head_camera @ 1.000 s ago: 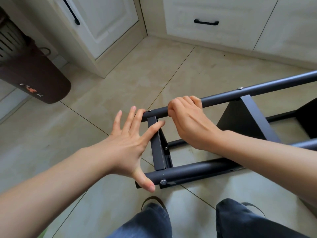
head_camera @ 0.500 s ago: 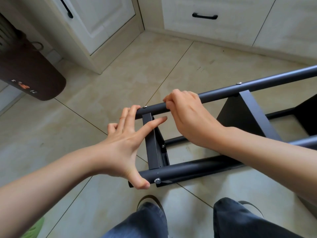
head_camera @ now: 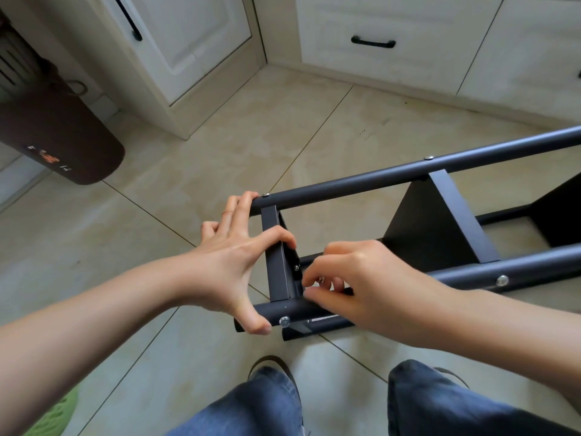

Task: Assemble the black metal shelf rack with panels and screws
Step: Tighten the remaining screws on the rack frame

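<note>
I find the rack [head_camera: 408, 196] lying on its side on the floor, my left hand [head_camera: 232, 262] spread and bracing its end panel [head_camera: 276, 256], my right hand [head_camera: 355, 278] pinching a small fastener just inside that panel, judged next to need threading home.

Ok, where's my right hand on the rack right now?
In the head view, the right hand is low and right of centre, fingers curled at the inner corner where the end panel meets the near tube, beside the left hand.
</note>
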Motion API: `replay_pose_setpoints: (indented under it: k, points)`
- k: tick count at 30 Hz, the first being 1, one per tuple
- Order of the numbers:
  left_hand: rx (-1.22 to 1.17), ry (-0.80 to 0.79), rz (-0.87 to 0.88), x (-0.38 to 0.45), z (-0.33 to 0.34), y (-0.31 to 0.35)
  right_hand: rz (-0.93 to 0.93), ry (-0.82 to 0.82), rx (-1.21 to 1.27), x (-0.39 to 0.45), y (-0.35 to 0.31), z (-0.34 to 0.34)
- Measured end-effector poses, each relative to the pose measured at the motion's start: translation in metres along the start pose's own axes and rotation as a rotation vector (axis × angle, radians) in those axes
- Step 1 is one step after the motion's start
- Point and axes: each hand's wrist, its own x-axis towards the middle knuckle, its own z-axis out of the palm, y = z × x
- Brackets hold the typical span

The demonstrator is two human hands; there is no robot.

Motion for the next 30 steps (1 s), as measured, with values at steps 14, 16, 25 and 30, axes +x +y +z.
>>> replay_pose_setpoints:
  k: [14,16,25,30]
  points:
    - [0.001,0.024,0.010,0.000,-0.001,-0.001,0.103,-0.041,-0.119,0.009,-0.017,0.017]
    - [0.021,0.014,0.008,0.001,-0.002,-0.001,0.178,-0.064,-0.051,0.013,-0.014,0.017]
    - [0.005,-0.067,-0.016,0.001,-0.006,-0.001,0.180,-0.098,-0.015,0.015,-0.010,0.015]
    - [-0.075,-0.056,-0.040,0.000,-0.004,0.002,0.139,-0.108,-0.029,0.013,-0.009,0.016]
